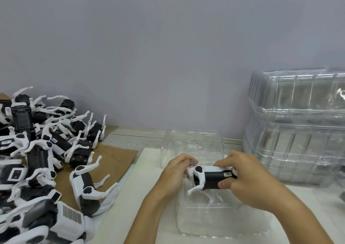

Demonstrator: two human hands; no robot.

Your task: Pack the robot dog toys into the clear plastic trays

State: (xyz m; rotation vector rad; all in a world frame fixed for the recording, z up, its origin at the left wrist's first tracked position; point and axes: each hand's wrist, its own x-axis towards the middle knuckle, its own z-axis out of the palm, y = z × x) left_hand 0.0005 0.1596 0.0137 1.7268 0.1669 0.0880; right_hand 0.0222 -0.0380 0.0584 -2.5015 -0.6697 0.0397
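I see both hands gripping dog (212,176): left hand (177,171) at head end, right hand (244,178) round rear. Long axis left-right, directly above tray (220,217).

- Dog (211,177): black body with white legs and back plate, a small label on its side; held level over the tray, one white leg hanging down at its left end.
- Tray (220,221): clear plastic, open, lying on the white surface straight under the dog.
- Dog pile (43,150): many black-and-white dogs heaped at left, legs sticking out every way.
- Tray stack (298,128): clear trays nested at right, by the wall.
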